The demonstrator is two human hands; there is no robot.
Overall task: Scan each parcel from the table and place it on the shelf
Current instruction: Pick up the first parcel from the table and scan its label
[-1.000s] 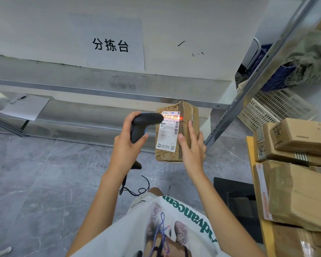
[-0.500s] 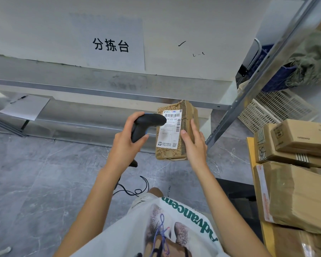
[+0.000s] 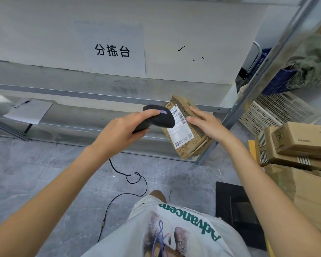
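Observation:
A small brown parcel (image 3: 188, 138) with a white shipping label is held in the air in front of the grey metal shelf (image 3: 104, 95). My right hand (image 3: 205, 124) grips it along its right side, thumb on the label face. The parcel leans with its top to the left. My left hand (image 3: 122, 129) holds a black barcode scanner (image 3: 158, 118), whose head overlaps the label's upper left corner. The scanner's cable (image 3: 130, 180) trails down to the floor.
Stacked cardboard parcels (image 3: 295, 145) sit on a table at the right edge. A white plastic crate (image 3: 278, 110) and a blue bag lie behind the shelf post (image 3: 252, 86). A paper sheet with a pen (image 3: 29, 111) lies on the lower shelf at left. A black mat (image 3: 235, 210) lies on the floor.
The parcel has tilted over and moved right and down. The scanner has turned so its top faces me and now covers part of the label. The red scan light is gone.

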